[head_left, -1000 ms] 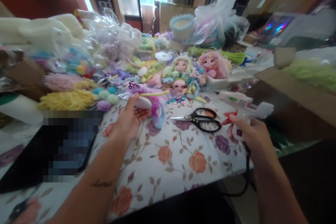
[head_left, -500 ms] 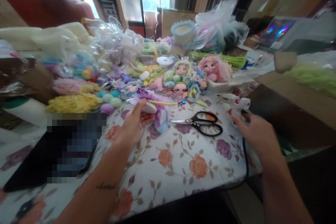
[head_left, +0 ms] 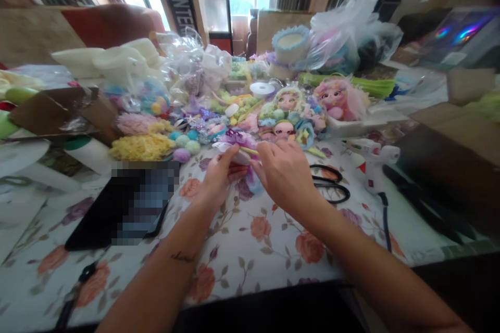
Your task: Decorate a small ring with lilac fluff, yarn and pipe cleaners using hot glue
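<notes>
My left hand (head_left: 222, 169) is closed around a purple craft piece (head_left: 250, 141) with a white rounded part, lace and a purple bow at its top. A thin yellow-green strip (head_left: 249, 150) lies across the piece, partly under my left thumb. My right hand (head_left: 283, 169) pinches the strip's right end; its fingertips are partly hidden. Pale blue fabric (head_left: 255, 186) hangs below the piece between both hands. Scissors with black handles (head_left: 332, 193) lie on the cloth behind my right hand, their blades hidden by it. Farther right, a white glue gun (head_left: 373, 164) stands on the table.
Doll-face decorations (head_left: 287, 99), pompoms (head_left: 182, 141) and yellow curly trim (head_left: 140, 145) crowd the far side. A dark tablet (head_left: 97, 208) lies at left on the flowered tablecloth (head_left: 234, 250). Cardboard boxes (head_left: 445, 130) stand at right; a cable runs from the glue gun.
My right hand has moved left from the glue gun to the craft piece and now pinches the strip. My left hand keeps its hold. The view has shifted slightly left.
</notes>
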Available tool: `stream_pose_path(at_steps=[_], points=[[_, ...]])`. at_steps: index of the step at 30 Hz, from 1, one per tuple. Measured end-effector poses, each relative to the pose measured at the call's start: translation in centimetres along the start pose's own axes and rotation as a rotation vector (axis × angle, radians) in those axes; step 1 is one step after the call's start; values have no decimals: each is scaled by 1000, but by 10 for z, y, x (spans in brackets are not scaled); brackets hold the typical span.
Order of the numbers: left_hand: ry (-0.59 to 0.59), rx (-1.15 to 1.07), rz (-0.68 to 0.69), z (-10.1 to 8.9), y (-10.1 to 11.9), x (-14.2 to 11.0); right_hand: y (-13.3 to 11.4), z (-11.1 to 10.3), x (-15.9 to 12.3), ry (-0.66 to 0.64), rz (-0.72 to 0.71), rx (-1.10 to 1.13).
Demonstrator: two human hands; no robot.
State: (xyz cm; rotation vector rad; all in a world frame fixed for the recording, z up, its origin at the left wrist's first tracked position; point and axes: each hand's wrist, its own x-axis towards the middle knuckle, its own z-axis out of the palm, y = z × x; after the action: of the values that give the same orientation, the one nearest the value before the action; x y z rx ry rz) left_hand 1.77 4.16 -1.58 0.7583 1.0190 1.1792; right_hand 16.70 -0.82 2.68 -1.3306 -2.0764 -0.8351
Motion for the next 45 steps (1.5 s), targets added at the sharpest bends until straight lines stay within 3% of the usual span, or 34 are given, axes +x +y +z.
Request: stream_pose_path(at_steps=[6, 11, 19, 27, 40, 45], points=[[28, 24, 13, 1, -1, 0, -8, 32, -17, -106, 182, 215], [37, 35, 8, 2, -2, 0, -7, 34, -22, -135, 308, 367], [-11, -33, -2, 2, -2, 0, -8, 33, -20, -281, 420, 402], [10, -127, -98, 8, 3, -6, -9, 41, -23, -249, 343, 354], [68, -205, -185, 12, 6, -5, -9, 48, -25, 57, 47, 137], [74, -245, -232, 13, 8, -6, -11, 46, -28, 54, 41, 152]])
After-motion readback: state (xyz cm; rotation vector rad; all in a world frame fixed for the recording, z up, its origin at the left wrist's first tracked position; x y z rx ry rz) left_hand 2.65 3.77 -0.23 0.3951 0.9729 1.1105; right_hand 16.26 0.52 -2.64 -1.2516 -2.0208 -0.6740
